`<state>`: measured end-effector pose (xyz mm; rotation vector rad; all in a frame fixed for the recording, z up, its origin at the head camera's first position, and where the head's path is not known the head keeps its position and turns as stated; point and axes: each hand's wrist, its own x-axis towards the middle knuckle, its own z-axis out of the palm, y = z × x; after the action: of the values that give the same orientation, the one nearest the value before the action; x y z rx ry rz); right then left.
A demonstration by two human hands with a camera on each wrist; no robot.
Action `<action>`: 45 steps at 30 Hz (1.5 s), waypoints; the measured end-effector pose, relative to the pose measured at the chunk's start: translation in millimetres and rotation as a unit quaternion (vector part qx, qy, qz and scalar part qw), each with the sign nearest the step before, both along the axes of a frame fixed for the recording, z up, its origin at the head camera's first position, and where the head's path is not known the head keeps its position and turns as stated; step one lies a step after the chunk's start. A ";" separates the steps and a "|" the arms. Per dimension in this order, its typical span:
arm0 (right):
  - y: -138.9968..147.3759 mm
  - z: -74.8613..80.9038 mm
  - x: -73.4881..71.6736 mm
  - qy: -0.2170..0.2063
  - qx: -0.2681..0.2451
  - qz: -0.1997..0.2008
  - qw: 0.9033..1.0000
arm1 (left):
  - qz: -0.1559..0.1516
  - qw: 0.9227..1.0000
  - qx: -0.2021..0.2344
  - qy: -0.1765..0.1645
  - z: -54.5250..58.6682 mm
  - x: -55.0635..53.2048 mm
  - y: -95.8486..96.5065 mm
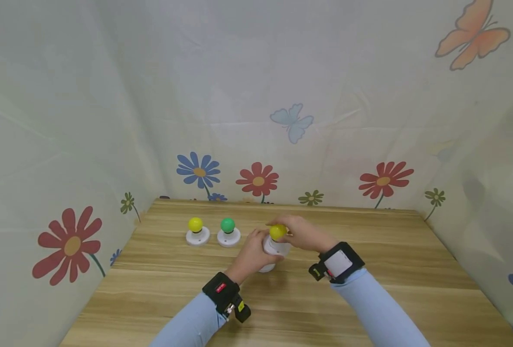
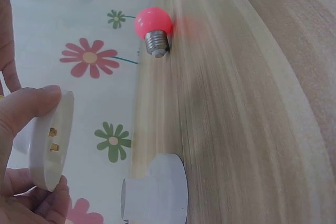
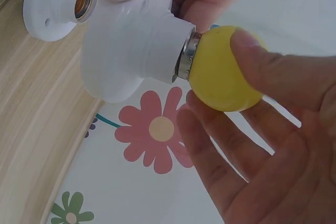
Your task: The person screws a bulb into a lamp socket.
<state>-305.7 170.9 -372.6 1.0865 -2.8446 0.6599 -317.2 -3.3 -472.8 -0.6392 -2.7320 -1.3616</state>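
My left hand [image 1: 252, 255] grips a white lamp holder [image 3: 121, 51] by its round base, lifted off the table. Two brass contacts show on the holder's underside in the left wrist view. With thumb and fingers, my right hand [image 1: 305, 233] holds a yellow bulb [image 3: 218, 74] at the holder's mouth. Part of the bulb's metal screw cap sits inside the socket; a silver band still shows. Below the hands, a second white lamp holder [image 2: 155, 192] stands on the table, its socket [image 3: 85, 3] without a bulb.
On the wooden table [image 1: 369, 289], at the back left, a yellow bulb [image 1: 195, 224] and a green bulb [image 1: 228, 225] stand upright in white holders. A red bulb [image 2: 154, 23] lies on its side, seen in the left wrist view. A flower-printed curtain [image 1: 221, 96] surrounds the table.
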 end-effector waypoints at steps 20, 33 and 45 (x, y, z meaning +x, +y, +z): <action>-26.4 -19.6 6.9 0.120 0.070 -0.272 0.952 | -0.001 0.999 0.028 -0.023 6.9 2.9 -1.4; -15.5 5.2 10.8 -0.001 0.021 -0.100 0.995 | 0.002 1.000 0.015 -0.023 2.7 0.5 -3.2; -21.8 -10.7 11.4 0.135 0.058 -0.251 0.957 | -0.001 1.000 0.016 -0.023 2.2 2.6 -2.2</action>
<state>-294.3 149.1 -383.2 0.3799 -2.7621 0.2823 -314.6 -5.6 -470.6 -0.6160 -2.7395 -1.4366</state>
